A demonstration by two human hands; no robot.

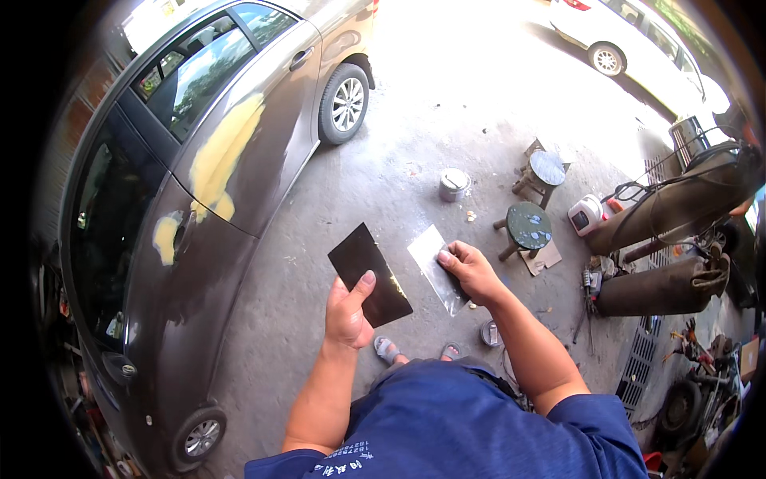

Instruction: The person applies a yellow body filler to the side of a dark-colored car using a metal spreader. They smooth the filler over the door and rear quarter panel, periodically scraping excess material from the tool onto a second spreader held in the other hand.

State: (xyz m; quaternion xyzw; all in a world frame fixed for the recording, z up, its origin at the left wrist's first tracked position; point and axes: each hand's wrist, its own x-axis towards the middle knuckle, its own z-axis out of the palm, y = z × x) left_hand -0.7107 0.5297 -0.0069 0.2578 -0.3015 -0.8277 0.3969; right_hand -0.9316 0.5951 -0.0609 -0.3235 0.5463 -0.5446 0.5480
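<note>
My left hand (348, 311) grips a dark rectangular flat plate (375, 255), with pale yellow residue along its right edge. In my right hand (472, 271) is a thin, light, shiny rectangular sheet (431, 251), held by thumb and fingers. The two pieces are close together but apart, over the concrete floor (279, 335). To my left stands a dark brown car (271, 184) with patches of yellow filler (219, 160) on its doors. A round tin (454, 184) sits on the floor beyond my hands, and another small can (491, 333) is by my right foot.
Two round stools (528, 223) stand at the right, near a white jug (586, 213). Cylinders (654, 295), hoses, tools and a loose wheel (682, 411) crowd the right side along a floor grate (638, 375). A white car (642, 48) is parked at the back right.
</note>
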